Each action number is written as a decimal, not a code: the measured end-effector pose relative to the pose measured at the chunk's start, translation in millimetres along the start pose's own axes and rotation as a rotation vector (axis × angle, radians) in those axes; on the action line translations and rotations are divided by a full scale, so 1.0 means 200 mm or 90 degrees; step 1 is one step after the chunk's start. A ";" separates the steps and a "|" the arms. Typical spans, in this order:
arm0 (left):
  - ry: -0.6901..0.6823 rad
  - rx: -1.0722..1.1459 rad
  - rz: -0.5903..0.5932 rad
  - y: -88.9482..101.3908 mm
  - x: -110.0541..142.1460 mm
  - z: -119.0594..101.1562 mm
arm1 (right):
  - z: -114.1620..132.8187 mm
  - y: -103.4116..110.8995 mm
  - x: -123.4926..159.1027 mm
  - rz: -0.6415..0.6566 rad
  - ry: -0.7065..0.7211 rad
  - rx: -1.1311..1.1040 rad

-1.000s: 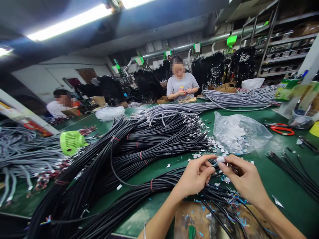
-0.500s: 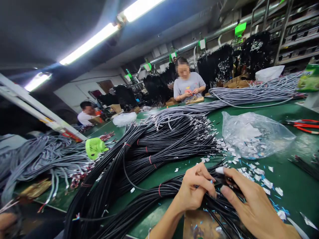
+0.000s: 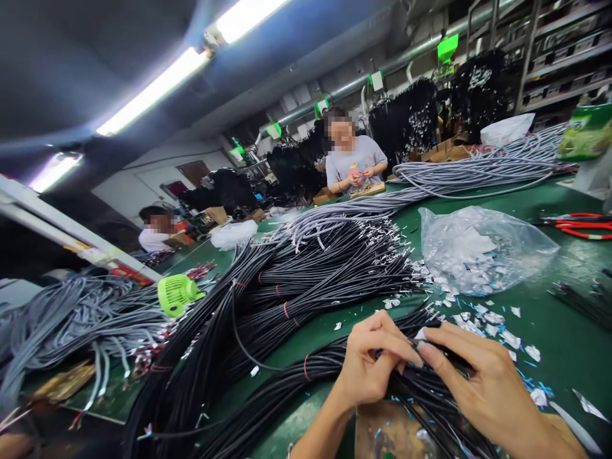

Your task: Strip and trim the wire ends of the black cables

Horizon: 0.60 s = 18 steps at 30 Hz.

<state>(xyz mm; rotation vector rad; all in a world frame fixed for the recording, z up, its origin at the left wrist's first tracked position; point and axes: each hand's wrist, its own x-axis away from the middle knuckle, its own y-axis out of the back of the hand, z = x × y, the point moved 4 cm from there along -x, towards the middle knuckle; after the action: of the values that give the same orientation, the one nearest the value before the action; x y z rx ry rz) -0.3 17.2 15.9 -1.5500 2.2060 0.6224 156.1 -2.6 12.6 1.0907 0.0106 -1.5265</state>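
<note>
closely together, the left hand (image 3: pixel 375 363) and the right hand (image 3: pixel 492 386) meet at fingertip level above the near bundle of black cables (image 3: pixel 272 392), which runs across the green table (image 3: pixel 325 324) and passes beneath them. both grips look narrow, fingers bent inward, but i cannot tell what, if anything, is pinched between them. a white cover (image 3: pixel 421 335) sits on the right index fingertip. under the cables lies a stained board (image 3: pixel 375 426). foil scraps (image 3: pixel 514 340) are scattered just beyond the right hand, near a clear plastic bag (image 3: pixel 482 248). across the table, a co-worker in a grey shirt (image 3: pixel 358 156) faces this way.
</note>
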 end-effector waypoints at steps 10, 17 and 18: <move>0.244 0.175 -0.021 -0.06 0.02 0.09 | 0.07 0.09 0.00 -0.049 0.170 -0.065; 0.243 0.147 -0.010 -0.08 0.03 0.08 | 0.06 0.09 0.01 -0.068 0.128 -0.093; 0.231 0.161 -0.010 -0.08 0.03 0.07 | 0.04 0.08 0.00 -0.068 0.076 -0.117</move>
<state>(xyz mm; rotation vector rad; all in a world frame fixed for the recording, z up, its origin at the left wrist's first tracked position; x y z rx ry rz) 12.8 15.6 -2.1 -1.6442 2.4113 0.0499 163.7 -11.7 26.4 1.0448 0.2901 -1.5215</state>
